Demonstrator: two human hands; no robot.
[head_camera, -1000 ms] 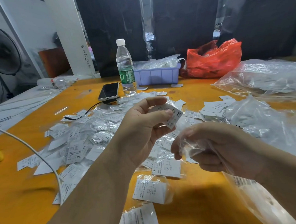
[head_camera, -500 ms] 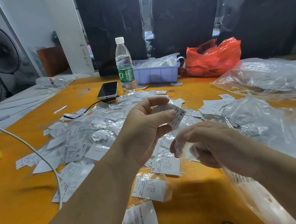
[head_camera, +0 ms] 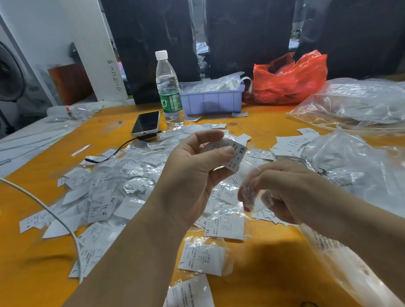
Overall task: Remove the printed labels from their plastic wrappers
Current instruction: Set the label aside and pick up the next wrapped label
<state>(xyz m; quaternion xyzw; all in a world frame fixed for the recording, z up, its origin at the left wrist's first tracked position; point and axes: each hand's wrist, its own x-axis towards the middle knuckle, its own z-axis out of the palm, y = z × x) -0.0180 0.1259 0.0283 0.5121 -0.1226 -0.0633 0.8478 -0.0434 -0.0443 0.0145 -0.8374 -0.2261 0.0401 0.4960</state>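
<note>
Orange and scuffed, the bench [head_camera: 261,136] carries a wide scatter of wrapped labels [head_camera: 128,180] under dark hanging cloth at the back. Compared with a moment earlier, the right hand [head_camera: 290,193] has drawn the clear plastic wrapper [head_camera: 254,196] further down and away from the label, so the two now sit clearly apart where before they nearly overlapped; the left hand [head_camera: 195,177] has barely shifted. That left hand pinches a bare white printed label [head_camera: 234,155] between thumb and forefinger, held up above the pile; it reads "XS" in bold at one edge, with rows of small print too fine to make out. The right hand's fingers are curled around the crumpled, empty wrapper just below and right of the label. Among the loose pieces, "XL" shows on a label near the wrists [head_camera: 224,226], "L" on a wrapped one closer in [head_camera: 202,259], and "XS" and "XL" on another to the left [head_camera: 101,205]. A water bottle [head_camera: 169,91] with a green band, a dark phone [head_camera: 146,123], a lilac tray [head_camera: 211,102] and a red bag [head_camera: 289,78] stand behind.
</note>
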